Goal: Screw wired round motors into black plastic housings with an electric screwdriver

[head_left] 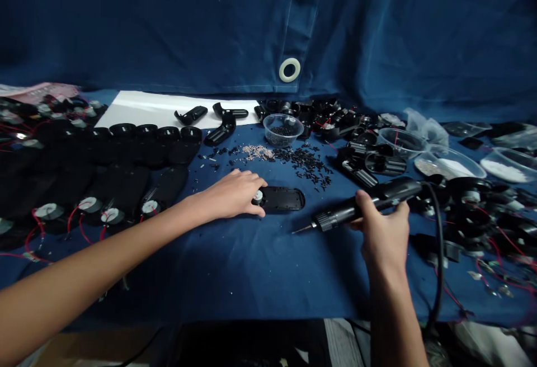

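My left hand [235, 193] is closed over the left end of a black plastic housing [285, 199] that lies flat on the blue cloth. A small round silver motor [258, 197] shows beside its fingertips; the end of the housing under the palm is hidden. A black corded electric screwdriver [348, 210] is held in my right hand [381, 227], fingers wrapped round its body. Its thin bit points left and down, just right of the housing and apart from it. Loose black screws [306, 163] and a patch of small silver screws [257, 153] lie behind the housing.
Rows of black housings [163, 188] with red-wired motors fill the left. A clear bowl [283, 130] holds dark small parts. More black shells [377, 163], plastic tubs [451, 164] and wired parts crowd the right. The screwdriver's cable [439, 255] hangs down there. A blue curtain [188, 26] stands behind.
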`<state>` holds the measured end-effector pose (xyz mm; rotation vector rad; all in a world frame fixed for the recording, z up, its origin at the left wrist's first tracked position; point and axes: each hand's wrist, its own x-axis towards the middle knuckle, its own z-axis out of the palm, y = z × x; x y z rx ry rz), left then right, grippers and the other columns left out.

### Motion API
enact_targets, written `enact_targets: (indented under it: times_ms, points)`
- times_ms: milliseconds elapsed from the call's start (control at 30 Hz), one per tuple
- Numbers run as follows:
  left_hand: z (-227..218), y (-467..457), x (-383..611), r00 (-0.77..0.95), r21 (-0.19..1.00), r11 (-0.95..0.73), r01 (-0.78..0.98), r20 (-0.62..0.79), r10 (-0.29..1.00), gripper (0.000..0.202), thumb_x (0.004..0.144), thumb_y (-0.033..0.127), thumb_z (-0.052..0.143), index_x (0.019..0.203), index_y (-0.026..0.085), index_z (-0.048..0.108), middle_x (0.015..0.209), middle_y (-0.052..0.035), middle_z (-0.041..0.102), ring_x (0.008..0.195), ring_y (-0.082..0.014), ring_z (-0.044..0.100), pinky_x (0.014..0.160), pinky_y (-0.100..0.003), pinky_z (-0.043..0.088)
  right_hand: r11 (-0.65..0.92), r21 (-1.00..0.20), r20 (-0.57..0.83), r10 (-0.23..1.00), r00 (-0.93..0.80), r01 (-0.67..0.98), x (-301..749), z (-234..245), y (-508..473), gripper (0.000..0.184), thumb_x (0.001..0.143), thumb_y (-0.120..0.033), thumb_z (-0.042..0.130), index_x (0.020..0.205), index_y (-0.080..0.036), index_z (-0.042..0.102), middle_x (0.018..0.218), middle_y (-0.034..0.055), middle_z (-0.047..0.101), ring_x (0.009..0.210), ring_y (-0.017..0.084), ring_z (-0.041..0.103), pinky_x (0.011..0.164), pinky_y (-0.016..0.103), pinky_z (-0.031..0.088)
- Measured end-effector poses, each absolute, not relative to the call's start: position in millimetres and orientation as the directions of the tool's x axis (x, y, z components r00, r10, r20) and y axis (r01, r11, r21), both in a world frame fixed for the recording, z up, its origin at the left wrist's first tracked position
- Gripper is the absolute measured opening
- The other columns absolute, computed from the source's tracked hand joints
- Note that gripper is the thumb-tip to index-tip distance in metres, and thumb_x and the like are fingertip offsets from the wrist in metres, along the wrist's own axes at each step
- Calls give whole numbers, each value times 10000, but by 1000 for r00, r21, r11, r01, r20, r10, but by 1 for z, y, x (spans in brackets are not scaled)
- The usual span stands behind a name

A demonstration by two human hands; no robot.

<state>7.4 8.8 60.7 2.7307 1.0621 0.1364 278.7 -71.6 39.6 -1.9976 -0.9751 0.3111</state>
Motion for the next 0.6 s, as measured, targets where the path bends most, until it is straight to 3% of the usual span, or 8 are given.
enact_targets:
  times_ms: [100,200,333,500,600]
  points:
    - [61,9,8,731,236,-710,663,2,683,588,747,480,697,1201,138,545,1047,-89,626,965,-251,567,820,-345,418,-83,-976,101,646,757,201,268,60,-76,526,703,-534,618,1069,-188,467,953,85,590,659,181,626,558,322,540]
    - [62,5,7,724,242,-704,667,11,690,596,765,457,693,1227,119,529,1042,-94,623,969,-249,563,813,-331,425,123,-992,113,689,716,38,255,85,-75,319,730,-442,604,928,-220,486,1017,107,572,916,230,626,673,344,560]
    - [61,-1,4,716,246,-699,671,29,698,593,778,488,670,1236,139,529,1052,-82,620,959,-242,554,830,-335,407,208,-977,142,779,611,-37,239,113,-68,237,797,-433,498,959,-260,512,1163,90,557,1150,229,537,826,357,546]
    - [74,18,-1,724,339,-697,632,62,687,625,854,655,429,1267,194,513,1186,-79,577,1086,-249,497,900,-342,362,467,-834,218,768,602,-294,226,125,-49,119,771,-378,559,820,-270,571,874,8,611,848,175,623,740,346,564]
    - [92,62,6,652,379,-686,621,237,721,473,924,539,380,1168,178,564,1135,-71,601,1058,-209,515,885,-306,367,506,-797,192,731,655,-331,221,122,-38,118,746,-354,613,765,-244,574,731,-19,561,684,145,593,636,311,558]
